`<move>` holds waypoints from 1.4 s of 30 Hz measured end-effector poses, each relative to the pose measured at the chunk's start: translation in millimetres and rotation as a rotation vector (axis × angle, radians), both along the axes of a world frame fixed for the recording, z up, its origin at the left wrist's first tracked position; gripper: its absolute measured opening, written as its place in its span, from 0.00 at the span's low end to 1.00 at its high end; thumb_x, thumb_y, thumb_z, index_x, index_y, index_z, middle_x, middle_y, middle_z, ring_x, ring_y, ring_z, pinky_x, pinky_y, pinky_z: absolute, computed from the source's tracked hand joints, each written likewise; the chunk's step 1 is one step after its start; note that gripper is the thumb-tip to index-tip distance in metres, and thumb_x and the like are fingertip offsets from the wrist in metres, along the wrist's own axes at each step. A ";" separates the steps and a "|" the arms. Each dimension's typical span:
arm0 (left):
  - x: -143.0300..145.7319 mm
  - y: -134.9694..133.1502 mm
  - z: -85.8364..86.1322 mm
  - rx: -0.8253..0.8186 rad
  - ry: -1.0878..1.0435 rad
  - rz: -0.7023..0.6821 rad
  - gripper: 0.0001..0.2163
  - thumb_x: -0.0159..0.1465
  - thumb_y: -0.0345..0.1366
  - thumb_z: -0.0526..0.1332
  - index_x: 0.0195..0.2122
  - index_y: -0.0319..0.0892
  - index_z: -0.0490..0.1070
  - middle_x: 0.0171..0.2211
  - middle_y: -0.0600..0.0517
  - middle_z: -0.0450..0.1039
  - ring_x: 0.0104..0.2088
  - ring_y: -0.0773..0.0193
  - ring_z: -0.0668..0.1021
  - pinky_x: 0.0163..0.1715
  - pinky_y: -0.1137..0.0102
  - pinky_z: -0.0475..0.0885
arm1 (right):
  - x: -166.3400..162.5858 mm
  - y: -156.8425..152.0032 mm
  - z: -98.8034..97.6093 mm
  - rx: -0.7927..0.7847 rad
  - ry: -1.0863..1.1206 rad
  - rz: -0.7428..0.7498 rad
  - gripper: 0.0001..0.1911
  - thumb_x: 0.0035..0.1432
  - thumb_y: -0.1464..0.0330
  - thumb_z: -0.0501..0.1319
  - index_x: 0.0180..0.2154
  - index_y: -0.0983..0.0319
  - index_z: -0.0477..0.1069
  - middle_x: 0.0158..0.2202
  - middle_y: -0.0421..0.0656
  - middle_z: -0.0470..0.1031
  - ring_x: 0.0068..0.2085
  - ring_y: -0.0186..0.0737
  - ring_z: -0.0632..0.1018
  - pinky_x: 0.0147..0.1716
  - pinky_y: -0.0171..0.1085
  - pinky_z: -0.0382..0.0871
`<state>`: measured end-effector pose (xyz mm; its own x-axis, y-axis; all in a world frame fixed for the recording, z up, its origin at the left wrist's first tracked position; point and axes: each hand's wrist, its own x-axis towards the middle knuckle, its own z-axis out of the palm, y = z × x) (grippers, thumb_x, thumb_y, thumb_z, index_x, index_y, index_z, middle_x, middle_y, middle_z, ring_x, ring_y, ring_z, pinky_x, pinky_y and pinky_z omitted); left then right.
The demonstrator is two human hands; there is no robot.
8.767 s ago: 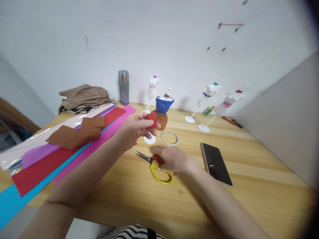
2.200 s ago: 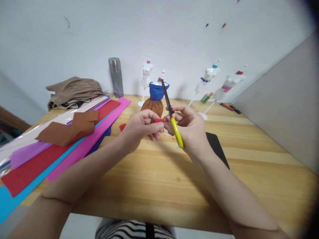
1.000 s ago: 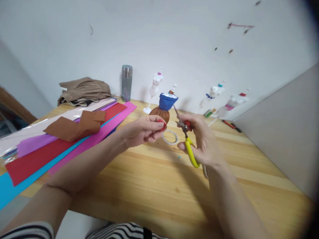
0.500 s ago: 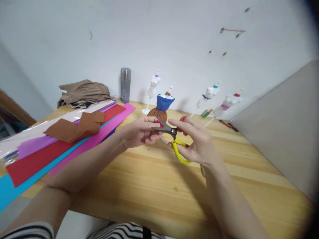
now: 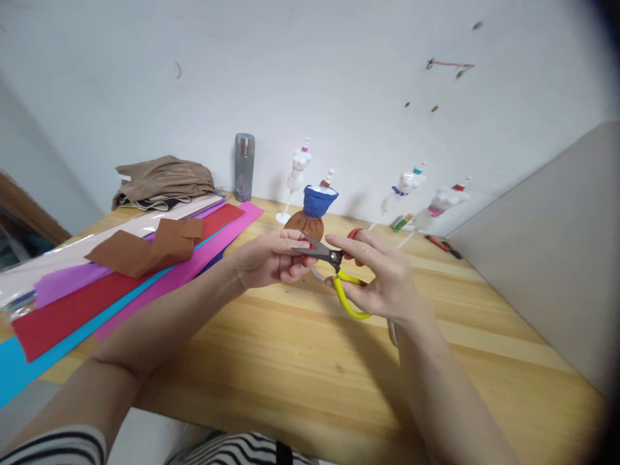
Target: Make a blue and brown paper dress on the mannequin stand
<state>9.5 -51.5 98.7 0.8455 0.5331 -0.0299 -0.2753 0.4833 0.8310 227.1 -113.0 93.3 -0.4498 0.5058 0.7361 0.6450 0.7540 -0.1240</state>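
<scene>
My left hand (image 5: pixel 268 259) pinches a small red paper piece (image 5: pixel 304 253) above the wooden table (image 5: pixel 300 361). Only a sliver of red shows between the fingertips. My right hand (image 5: pixel 382 278) grips scissors (image 5: pixel 334 271) with yellow and red handles. Their blades are apart and point left, meeting the red piece at my left fingertips. Just behind the hands stands a small mannequin (image 5: pixel 312 210) dressed in a blue top and brown skirt.
Coloured paper sheets (image 5: pixel 116 284) and a folded brown piece (image 5: pixel 145 248) lie at left. Tan cloth (image 5: pixel 162 181) and a grey flask (image 5: pixel 243 166) sit at the back. Three white mannequins (image 5: pixel 296 174) (image 5: pixel 404 187) (image 5: pixel 443 200) stand along the wall. A grey partition (image 5: pixel 547 245) borders the right.
A second ago the scissors pointed up, away from the red piece. My right hand turned them leftward, and the opened blades now reach the piece in my left fingers.
</scene>
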 end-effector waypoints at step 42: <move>10.2 -7.4 -6.4 0.296 -0.046 0.362 0.15 0.51 0.39 0.76 0.31 0.37 0.73 0.27 0.53 0.76 0.21 0.74 0.73 0.16 0.80 0.65 | -14.2 -6.6 -6.4 -0.514 0.606 0.047 0.14 0.58 0.58 0.68 0.44 0.52 0.71 0.30 0.39 0.70 0.29 0.39 0.72 0.28 0.40 0.67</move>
<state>19.7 -58.9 92.3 0.6006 0.7740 0.2005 -0.4221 0.0940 0.9017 212.9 -119.6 86.9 -0.0750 0.8390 0.5389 0.3230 0.5317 -0.7829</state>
